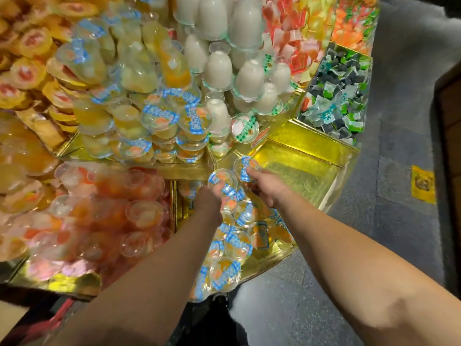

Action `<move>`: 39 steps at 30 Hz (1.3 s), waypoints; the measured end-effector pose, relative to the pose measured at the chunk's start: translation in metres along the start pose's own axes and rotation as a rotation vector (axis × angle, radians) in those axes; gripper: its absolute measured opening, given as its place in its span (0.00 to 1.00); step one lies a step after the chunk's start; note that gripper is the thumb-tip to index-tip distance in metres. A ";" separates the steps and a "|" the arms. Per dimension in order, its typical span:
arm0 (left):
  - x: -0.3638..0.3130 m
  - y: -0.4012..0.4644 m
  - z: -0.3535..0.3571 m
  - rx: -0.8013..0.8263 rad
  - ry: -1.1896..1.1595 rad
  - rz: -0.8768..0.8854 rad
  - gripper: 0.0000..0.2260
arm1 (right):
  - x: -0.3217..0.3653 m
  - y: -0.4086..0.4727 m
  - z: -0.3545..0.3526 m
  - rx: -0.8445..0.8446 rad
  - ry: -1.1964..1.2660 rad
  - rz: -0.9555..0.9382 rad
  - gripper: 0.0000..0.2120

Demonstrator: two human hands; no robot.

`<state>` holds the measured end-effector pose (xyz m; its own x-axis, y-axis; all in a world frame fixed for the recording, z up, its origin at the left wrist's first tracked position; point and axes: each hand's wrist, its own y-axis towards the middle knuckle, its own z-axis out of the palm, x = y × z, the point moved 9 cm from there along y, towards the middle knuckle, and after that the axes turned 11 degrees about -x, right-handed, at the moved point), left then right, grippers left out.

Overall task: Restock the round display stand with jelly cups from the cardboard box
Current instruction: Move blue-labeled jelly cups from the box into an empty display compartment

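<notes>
The round display stand [189,168] has gold-lined wedge compartments on two tiers. My left hand [212,196] holds a clear jelly cup [220,178] with a blue-and-white lid. My right hand [264,183] holds a second such jelly cup [245,167]. Both cups are above the lower compartment that holds several of the same blue-lidded cups [234,243]. Directly behind, the upper compartment is piled with more blue-lidded cups [164,121]. No cardboard box is clearly in view.
An empty gold compartment [299,166] lies right of my hands. Pink-orange jelly cups [99,211] fill the left compartment. White jelly cups [224,66] and wrapped sweets [339,96] sit behind. Grey floor [399,171] runs on the right, a dark shoe [219,299] below.
</notes>
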<state>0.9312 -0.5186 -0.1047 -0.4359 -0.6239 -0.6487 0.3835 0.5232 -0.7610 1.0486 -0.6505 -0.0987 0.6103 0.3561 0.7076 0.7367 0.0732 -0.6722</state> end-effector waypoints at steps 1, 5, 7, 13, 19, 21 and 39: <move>-0.001 0.002 -0.001 -0.018 0.027 0.021 0.15 | -0.002 0.003 0.001 0.003 -0.010 0.000 0.27; 0.003 0.007 -0.001 -0.066 0.069 0.052 0.15 | 0.000 0.006 0.002 -0.024 -0.069 -0.030 0.18; 0.005 0.006 -0.002 -0.127 0.071 0.017 0.22 | 0.002 0.010 0.002 -0.057 -0.100 -0.077 0.23; 0.005 0.000 0.001 -0.102 0.026 0.038 0.23 | 0.008 0.003 -0.002 -0.160 -0.257 -0.147 0.32; 0.001 -0.011 -0.001 -0.133 0.012 -0.052 0.28 | 0.012 -0.010 -0.004 -0.165 -0.327 -0.091 0.41; 0.000 -0.016 -0.003 -0.137 -0.019 -0.073 0.23 | 0.014 -0.012 -0.005 -0.162 -0.315 -0.088 0.41; -0.004 -0.028 -0.004 -0.084 -0.051 -0.060 0.16 | 0.021 -0.016 -0.003 -0.161 -0.305 -0.035 0.22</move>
<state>0.9190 -0.5281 -0.0809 -0.4132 -0.6828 -0.6025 0.2881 0.5296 -0.7978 1.0503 -0.6468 -0.0730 0.4865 0.6198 0.6158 0.8069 -0.0485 -0.5886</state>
